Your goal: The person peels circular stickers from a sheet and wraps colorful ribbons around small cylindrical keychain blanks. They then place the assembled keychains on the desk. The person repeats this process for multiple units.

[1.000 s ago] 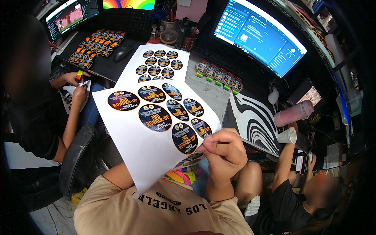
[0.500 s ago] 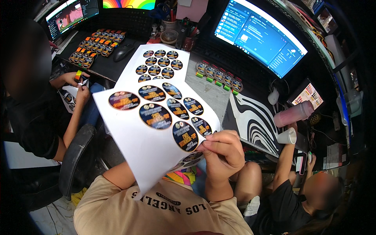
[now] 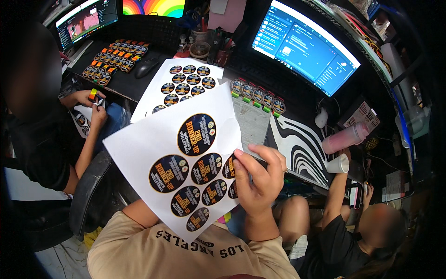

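Observation:
A white sheet [image 3: 139, 142] of round black stickers with gold and white print is held up, tilted, before my chest. Near its upper right edge a blank round patch [image 3: 228, 136] shows among the stickers. The thumb of my right hand [image 3: 262, 176] lies over the sheet's right edge, partly covering a sticker. Its index fingertip stands apart from the thumb, just beyond the paper. Behind the sheet, my left hand is hidden; only part of the left arm [image 3: 141, 211] shows. Another sticker sheet [image 3: 155, 81] lies on the desk beyond.
Round medals with ribbons [image 3: 260, 95] line the desk; more medals [image 3: 111, 60] lie far left. A patterned mat [image 3: 302, 151], pink bottle [image 3: 344, 138], white cup [image 3: 338, 163] and monitor [image 3: 306, 46] are to the right. One person sits left, another right, both with hands busy.
The held sheet has swung round, with its print facing another way and the blank patch now showing. My right hand's pinch at the sheet's edge has loosened.

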The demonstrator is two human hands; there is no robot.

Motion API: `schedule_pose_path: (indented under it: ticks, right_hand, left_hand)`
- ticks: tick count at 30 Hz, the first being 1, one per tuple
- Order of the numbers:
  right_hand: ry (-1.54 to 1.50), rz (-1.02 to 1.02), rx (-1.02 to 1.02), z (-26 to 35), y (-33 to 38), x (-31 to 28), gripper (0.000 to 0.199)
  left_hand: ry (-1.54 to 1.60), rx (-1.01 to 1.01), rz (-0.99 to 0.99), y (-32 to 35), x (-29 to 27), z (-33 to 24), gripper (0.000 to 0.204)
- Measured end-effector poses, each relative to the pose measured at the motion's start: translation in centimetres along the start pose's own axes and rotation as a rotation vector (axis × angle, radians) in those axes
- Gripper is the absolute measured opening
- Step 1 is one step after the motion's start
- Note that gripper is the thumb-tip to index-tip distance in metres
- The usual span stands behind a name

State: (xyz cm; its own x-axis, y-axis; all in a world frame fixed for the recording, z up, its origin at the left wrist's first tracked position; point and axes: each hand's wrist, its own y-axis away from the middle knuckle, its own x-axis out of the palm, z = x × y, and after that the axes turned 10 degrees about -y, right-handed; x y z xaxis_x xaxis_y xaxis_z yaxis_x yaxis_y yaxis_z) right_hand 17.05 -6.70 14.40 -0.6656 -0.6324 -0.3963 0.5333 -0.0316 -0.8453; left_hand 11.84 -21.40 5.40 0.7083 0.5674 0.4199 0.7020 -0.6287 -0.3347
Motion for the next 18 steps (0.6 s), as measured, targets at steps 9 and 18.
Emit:
schedule_pose_path:
  ticks: [9,18]
  right_hand:
    - [-0.414,0.111,0.091,-1.2,-1.1,-1.5,0.022]
    - [-0.649,0.111,0.207,-1.7,-0.8,-1.4,0.022]
  left_hand:
    - [-0.001,0.006,0.007,0.2,0.3,0.0,0.063]
    - [-0.005,0.012,0.005,-0.2,0.2,0.0,0.063]
